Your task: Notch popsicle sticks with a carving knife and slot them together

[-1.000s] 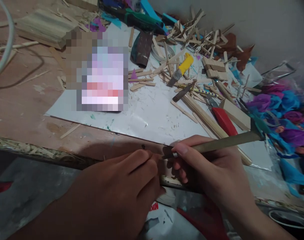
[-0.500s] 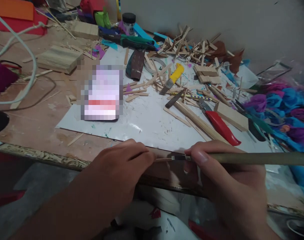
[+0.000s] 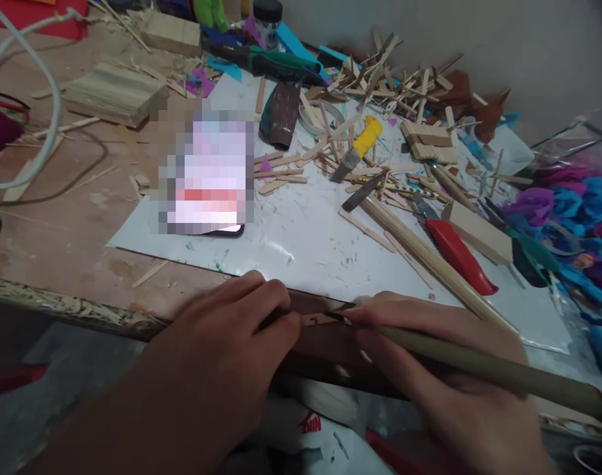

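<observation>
Olive-coloured and slender, the handle of a carving tool (image 3: 479,361) crosses our right hand (image 3: 472,404), whose thumb and fingers pinch it close to its narrow dark blade. With curled fingers, our left hand (image 3: 226,333) grips a thin wooden stick (image 3: 315,320) at the near edge of the bench (image 3: 98,214). We find the stick's exposed end, marked by a small dark notch, between the two hands; the blade's tip meets or nearly meets it, and we cannot tell which. Beyond our hands, a white sheet (image 3: 305,244) bears a smartphone (image 3: 226,231) with a pixelated screen. Farther right on the sheet, we note a yellow-handled cutter (image 3: 367,136), a pale wooden rod (image 3: 424,257) and, just beside the rod, a red-handled knife (image 3: 460,257). Behind these, we see heaped craft sticks (image 3: 395,86) near the wall (image 3: 479,30).
</observation>
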A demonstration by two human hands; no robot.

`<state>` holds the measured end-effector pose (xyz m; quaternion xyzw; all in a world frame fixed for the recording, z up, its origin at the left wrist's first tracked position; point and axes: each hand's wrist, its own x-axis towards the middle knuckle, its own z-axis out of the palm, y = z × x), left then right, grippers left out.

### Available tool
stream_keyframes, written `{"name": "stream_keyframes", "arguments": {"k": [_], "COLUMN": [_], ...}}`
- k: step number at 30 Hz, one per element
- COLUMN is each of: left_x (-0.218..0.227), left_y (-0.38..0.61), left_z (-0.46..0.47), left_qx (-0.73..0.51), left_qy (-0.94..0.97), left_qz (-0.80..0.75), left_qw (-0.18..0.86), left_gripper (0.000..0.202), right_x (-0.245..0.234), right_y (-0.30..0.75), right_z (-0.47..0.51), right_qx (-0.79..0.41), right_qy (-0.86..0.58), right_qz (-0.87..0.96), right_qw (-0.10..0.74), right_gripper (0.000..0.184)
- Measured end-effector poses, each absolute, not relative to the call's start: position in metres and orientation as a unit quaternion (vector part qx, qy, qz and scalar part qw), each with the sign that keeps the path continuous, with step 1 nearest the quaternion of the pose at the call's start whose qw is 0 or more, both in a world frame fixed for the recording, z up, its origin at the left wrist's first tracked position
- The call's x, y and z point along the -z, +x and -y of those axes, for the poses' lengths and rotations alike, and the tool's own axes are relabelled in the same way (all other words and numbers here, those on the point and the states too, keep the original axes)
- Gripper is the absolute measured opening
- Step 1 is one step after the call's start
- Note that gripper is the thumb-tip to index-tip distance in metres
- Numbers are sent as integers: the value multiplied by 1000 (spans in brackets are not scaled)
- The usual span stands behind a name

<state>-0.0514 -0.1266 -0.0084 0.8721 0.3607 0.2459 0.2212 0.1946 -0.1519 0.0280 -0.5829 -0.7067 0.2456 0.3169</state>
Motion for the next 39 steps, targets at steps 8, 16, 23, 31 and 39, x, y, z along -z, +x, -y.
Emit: {"name": "stream_keyframes", "arguments": {"k": [8,16,23,31,39], "left_x": [5,10,5,1,3], "left_y": [-51,-51,-50,-46,-47], "left_z": [123,121,123,119,121], "left_qx": [-232,-247,-241,-234,-238], "left_qy": [878,887,882,887,890], "left_qz": [-353,-338,-358,-357,-346], "left_qw": [225,192,188,176,179], "left_gripper": [34,33,33,33,33], "right_x": [-31,-38,-50,-48,-44], "right_y": [193,191,193,186,187], "right_z": [151,135,106,86,89], "right_qx": [-271,-478,-368,-376,-375], "right_qy": [-617,-621,-488,-426,-443], "right_qz": [685,570,776,816,804], "right_qw": [277,248,153,109,131], "right_gripper": [16,12,14,18,17]}}
